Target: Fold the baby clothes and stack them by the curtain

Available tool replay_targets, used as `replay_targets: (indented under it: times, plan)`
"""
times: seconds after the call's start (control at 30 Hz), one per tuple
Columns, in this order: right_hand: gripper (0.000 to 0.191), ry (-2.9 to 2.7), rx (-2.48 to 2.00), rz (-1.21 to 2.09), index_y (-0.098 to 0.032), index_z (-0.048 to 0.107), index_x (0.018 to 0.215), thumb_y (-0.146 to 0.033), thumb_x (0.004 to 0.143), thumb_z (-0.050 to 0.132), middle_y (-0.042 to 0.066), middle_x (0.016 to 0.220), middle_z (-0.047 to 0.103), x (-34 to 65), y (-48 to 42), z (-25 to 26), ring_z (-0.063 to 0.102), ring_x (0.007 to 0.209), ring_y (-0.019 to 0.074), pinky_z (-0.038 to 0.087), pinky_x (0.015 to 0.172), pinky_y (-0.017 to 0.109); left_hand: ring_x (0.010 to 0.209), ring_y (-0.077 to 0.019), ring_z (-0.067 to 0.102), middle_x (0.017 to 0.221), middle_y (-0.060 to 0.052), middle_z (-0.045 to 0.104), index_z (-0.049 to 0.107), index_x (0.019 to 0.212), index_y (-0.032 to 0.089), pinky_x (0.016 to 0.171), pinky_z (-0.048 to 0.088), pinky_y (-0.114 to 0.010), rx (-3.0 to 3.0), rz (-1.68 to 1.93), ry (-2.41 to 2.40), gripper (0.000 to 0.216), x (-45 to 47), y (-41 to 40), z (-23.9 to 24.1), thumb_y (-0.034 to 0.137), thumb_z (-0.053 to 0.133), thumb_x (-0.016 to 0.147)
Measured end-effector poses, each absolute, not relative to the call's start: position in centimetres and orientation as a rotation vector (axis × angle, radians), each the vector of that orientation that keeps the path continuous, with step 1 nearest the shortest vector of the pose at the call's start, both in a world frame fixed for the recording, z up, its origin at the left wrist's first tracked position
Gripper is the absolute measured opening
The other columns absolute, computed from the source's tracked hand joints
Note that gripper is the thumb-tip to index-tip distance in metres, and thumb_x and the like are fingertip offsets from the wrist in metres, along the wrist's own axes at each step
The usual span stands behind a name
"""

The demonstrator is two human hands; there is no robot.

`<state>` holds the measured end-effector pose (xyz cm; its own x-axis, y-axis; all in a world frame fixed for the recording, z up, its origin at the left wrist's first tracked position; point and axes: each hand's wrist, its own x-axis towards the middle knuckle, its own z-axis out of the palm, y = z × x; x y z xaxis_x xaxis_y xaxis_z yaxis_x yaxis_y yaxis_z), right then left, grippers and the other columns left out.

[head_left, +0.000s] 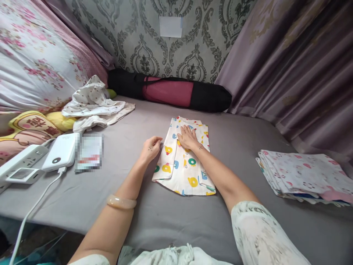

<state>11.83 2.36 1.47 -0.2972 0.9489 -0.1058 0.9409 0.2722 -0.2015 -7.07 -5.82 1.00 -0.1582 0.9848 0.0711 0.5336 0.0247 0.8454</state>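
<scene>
The right hand [188,137] lies flat and open on the folded printed garment [183,162], and it is best to press evenly while the left hand [150,148], loosely curled and holding nothing, keeps the side edge straight.

The right hand [188,137] lies flat on a folded printed garment [183,162], the left hand [150,148] curled at its left edge, folded clothes [303,176] stacked far right.
</scene>
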Motion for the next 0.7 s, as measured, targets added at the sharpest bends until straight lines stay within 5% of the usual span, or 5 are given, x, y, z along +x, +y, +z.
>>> replay_targets:
  times: [0.4,0.7]
  plan:
    - [0.070,-2.588,-1.550,0.428,-0.004,0.019,0.156,-0.045,0.100,0.021,0.012,0.165,0.010,7.6,-7.0,0.6,0.004,0.152,0.0247,0.000,0.123,0.046,0.098,-0.0223,0.068,0.103,-0.011,0.073,0.070,0.093,0.016,0.094,0.050,-0.034,1.478,1.183,1.678,0.029,-7.9,-5.1,-0.4,0.027,0.048,0.077]
    - [0.064,-2.774,-1.098,0.532,-0.007,0.032,0.152,-0.047,0.103,0.024,0.016,0.162,0.023,9.0,-14.8,2.7,0.015,0.151,0.0251,0.010,0.123,0.049,0.093,-0.0231,0.067,0.102,-0.009,0.074,0.069,0.101,0.018,0.087,0.052,-0.033,1.746,0.832,1.633,0.035,-8.9,-5.2,0.8,0.031,0.049,0.076]
